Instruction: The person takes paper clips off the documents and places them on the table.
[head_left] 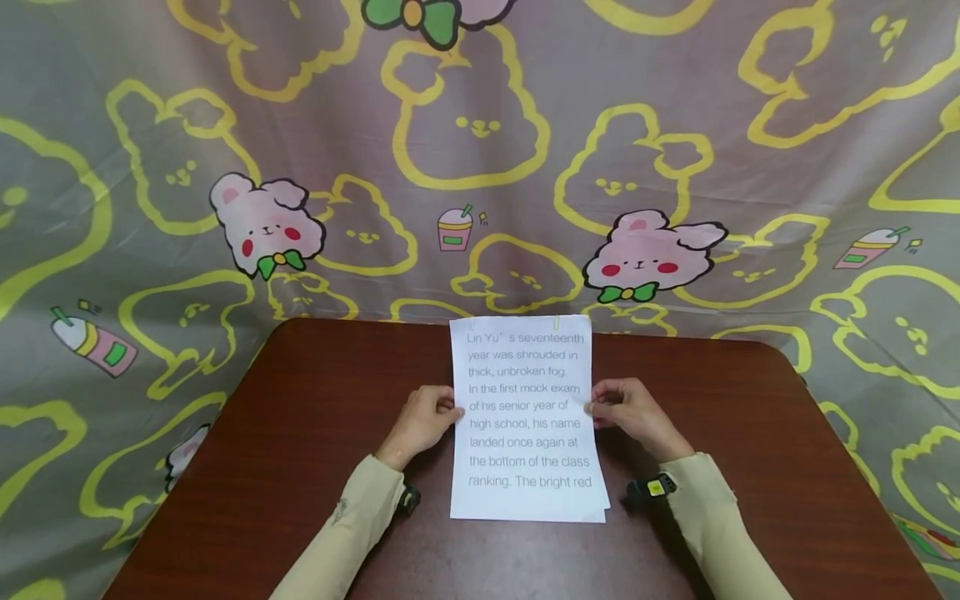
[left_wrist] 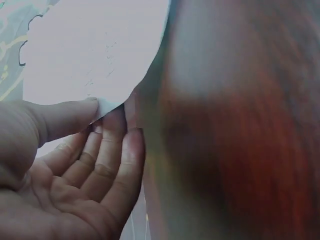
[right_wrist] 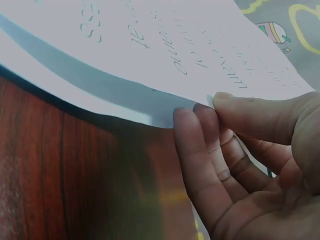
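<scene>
Printed sheets of paper [head_left: 525,425] are held up over the table, their large text facing the head camera. A yellow paper clip [head_left: 557,323] sits at the top edge toward the right. My left hand [head_left: 426,421] pinches the left edge, thumb in front and fingers behind; the left wrist view shows the thumb [left_wrist: 75,115] on the paper [left_wrist: 95,50]. On the opposite edge my right hand [head_left: 633,410] pinches the paper with thumb and fingers. In the right wrist view a second sheet [right_wrist: 100,90] curves away behind the front page [right_wrist: 160,45].
The dark reddish-brown wooden table [head_left: 300,467] has rounded far corners. Behind it hangs a grey curtain [head_left: 510,208] with yellow bear outlines and pink rabbits. Each wrist wears a dark strapped device, such as the right one [head_left: 651,489].
</scene>
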